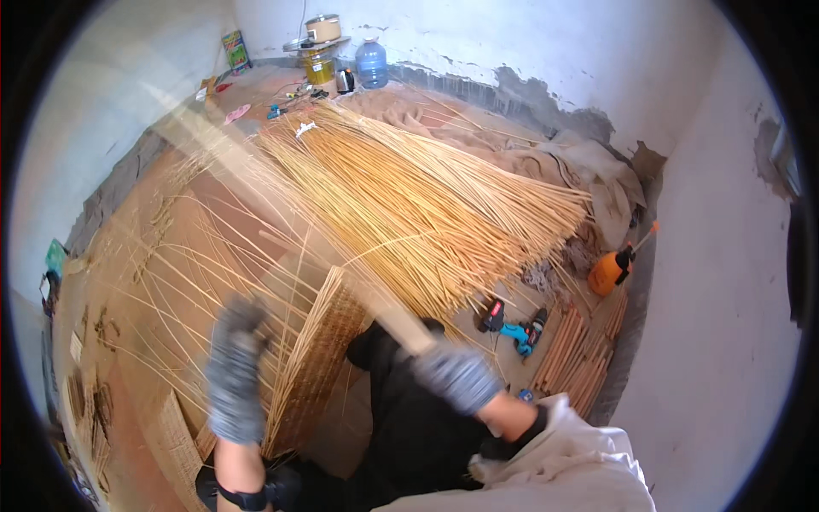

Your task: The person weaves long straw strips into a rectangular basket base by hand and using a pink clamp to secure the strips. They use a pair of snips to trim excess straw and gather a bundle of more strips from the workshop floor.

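- Down at the lower centre of the view, just right of the left hand, we find the woven panel [317,371], tilted, its pale edge slanting up to the right and its brown plaited face turned toward the person's black-clad legs [418,418].
- Over on the left side, the left hand [235,371], in a grey knitted glove, is at the panel's edge, among the thin strands [183,294] that fan out leftward; its fingers are a blur, so I cannot tell whether they pinch anything.
- Across to the right hand [461,375], gloved in the same grey: fingers wrapped round the lower end of a long pale stick [375,303], and what a streak it makes, smeared in a blur up toward the upper left!
- Beyond the panel, a great spread of yellow rods [401,213] lies across the floor, ends fanned toward the lower right, with crumpled sacking [601,175] along the far side.
- Right of the knees, a teal power drill [520,334] rests near the rod ends, beside a row of browner sticks [567,350], and behind them stands an orange spray bottle [607,273].
- Up at the back wall, a blue water jug [371,64] stands just beside a dark kettle [345,82], with a lidded pot [322,30] on the left.
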`<act>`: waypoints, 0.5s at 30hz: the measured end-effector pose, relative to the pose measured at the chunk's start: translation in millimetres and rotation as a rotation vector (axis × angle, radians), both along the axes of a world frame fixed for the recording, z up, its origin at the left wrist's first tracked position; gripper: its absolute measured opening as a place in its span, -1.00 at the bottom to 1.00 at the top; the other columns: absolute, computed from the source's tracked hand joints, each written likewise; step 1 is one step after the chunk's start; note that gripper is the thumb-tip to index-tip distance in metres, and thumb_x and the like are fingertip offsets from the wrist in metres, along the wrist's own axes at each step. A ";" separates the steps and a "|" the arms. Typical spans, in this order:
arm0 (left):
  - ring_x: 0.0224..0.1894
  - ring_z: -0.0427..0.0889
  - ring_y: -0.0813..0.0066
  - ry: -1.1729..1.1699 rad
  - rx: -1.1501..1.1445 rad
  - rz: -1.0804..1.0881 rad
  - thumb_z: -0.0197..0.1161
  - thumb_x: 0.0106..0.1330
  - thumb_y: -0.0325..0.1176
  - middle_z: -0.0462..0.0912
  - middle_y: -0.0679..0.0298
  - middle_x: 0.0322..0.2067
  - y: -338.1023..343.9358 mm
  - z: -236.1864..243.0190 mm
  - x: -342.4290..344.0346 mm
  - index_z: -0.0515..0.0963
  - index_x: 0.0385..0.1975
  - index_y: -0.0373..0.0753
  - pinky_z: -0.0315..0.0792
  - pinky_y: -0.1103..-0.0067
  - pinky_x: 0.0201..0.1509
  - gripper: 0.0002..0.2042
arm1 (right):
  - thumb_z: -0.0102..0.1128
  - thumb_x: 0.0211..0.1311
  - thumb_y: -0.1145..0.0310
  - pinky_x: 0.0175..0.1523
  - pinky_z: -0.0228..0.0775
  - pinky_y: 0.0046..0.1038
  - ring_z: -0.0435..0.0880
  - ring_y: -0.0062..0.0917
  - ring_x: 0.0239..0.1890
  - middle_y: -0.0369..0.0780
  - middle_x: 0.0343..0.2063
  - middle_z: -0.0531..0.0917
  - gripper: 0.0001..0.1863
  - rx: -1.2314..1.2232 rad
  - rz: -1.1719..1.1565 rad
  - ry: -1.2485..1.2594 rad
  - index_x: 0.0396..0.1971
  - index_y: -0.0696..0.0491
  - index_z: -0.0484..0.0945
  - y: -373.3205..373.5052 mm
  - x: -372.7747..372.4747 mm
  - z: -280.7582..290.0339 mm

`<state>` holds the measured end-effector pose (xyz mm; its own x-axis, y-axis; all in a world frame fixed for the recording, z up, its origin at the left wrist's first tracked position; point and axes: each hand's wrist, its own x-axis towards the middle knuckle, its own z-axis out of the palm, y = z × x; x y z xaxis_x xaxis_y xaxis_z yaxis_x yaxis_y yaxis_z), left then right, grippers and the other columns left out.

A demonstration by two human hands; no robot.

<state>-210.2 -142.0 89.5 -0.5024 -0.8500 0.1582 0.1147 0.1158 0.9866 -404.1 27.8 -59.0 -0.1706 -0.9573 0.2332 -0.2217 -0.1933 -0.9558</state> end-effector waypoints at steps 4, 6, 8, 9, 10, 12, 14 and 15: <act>-0.13 0.48 0.41 -0.740 -0.223 -0.457 0.01 0.24 -0.27 0.53 0.19 -0.25 41.5 -82.1 11.4 0.44 -0.16 -0.26 0.34 0.57 -0.03 -0.74 | 0.02 0.14 0.31 -0.58 0.12 -0.78 0.27 -0.76 -0.68 -0.43 -0.67 0.34 -0.72 -0.040 -0.436 -1.012 -0.32 0.26 0.43 19.6 -217.0 -19.4; -0.24 0.54 0.40 -0.551 0.284 -0.646 0.00 0.24 -0.21 0.57 0.16 -0.32 69.7 -110.7 11.7 0.49 -0.25 -0.31 0.41 0.57 -0.14 -0.71 | 0.02 0.12 0.27 -0.55 0.19 -0.70 0.35 -0.69 -0.64 -0.37 -0.61 0.45 -0.72 0.144 -0.770 -0.471 -0.33 0.21 0.47 30.1 -301.3 -70.3; -0.28 0.56 0.39 -0.465 0.350 -0.820 -0.01 0.25 -0.20 0.58 0.15 -0.35 93.9 -156.4 7.3 0.50 -0.30 -0.35 0.43 0.57 -0.17 -0.69 | -0.04 0.13 0.27 -0.39 0.32 -0.54 0.50 -0.50 -0.48 -0.27 -0.46 0.55 -0.73 0.618 -0.821 0.541 -0.27 0.14 0.47 111.5 -434.3 -147.9; -0.25 0.53 0.25 -0.443 0.528 -0.958 0.08 0.15 -0.09 0.52 0.12 -0.24 101.0 -174.9 -2.4 0.35 -0.12 -0.29 0.42 0.41 -0.20 -0.58 | -0.07 0.13 0.27 -0.26 0.39 -0.44 0.56 -0.37 -0.35 -0.20 -0.34 0.58 -0.71 0.992 -0.783 1.385 -0.21 0.11 0.46 191.4 -501.0 -129.6; -0.23 0.50 0.10 -0.602 0.783 -0.835 0.17 0.05 0.02 0.46 0.09 -0.13 108.2 -176.7 12.5 0.21 0.05 -0.23 0.42 0.24 -0.23 -0.37 | -0.07 0.13 0.25 -0.19 0.35 -0.40 0.52 -0.34 -0.27 -0.18 -0.26 0.52 -0.67 1.241 -0.655 1.127 -0.16 0.10 0.42 111.2 -455.6 -158.6; -0.29 0.50 0.11 -0.642 0.902 -0.771 0.18 0.04 0.00 0.47 0.06 -0.19 100.8 -169.8 17.6 0.23 0.01 -0.26 0.41 0.24 -0.28 -0.39 | -0.08 0.11 0.20 -0.06 0.27 -0.33 0.43 -0.28 -0.12 -0.15 -0.08 0.39 -0.59 1.447 -0.504 1.025 -0.06 0.08 0.34 81.4 -424.7 -141.6; -0.35 0.50 0.12 -0.670 1.028 -0.776 0.19 0.03 -0.02 0.47 0.03 -0.25 86.8 -168.3 15.6 0.26 -0.03 -0.30 0.40 0.23 -0.33 -0.40 | -0.08 0.10 0.16 0.08 0.19 -0.26 0.34 -0.23 0.04 -0.11 0.10 0.25 -0.49 1.486 -0.508 1.060 0.05 0.07 0.26 80.2 -429.3 -113.4; -0.36 0.54 0.23 -0.664 0.978 -0.870 0.03 0.15 -0.05 0.53 0.11 -0.34 79.9 -165.6 5.0 0.36 -0.12 -0.31 0.42 0.38 -0.26 -0.55 | -0.02 0.06 0.17 0.08 0.20 -0.24 0.32 -0.20 0.05 -0.06 0.07 0.28 -0.49 1.344 -0.942 0.954 0.03 0.05 0.27 111.6 -461.8 -106.0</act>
<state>-205.2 -62.1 -76.1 -0.6503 0.1217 -0.7498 -0.6989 -0.4825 0.5279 -865.9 139.4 -165.0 -0.9554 -0.2450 -0.1651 -0.2684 0.9533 0.1387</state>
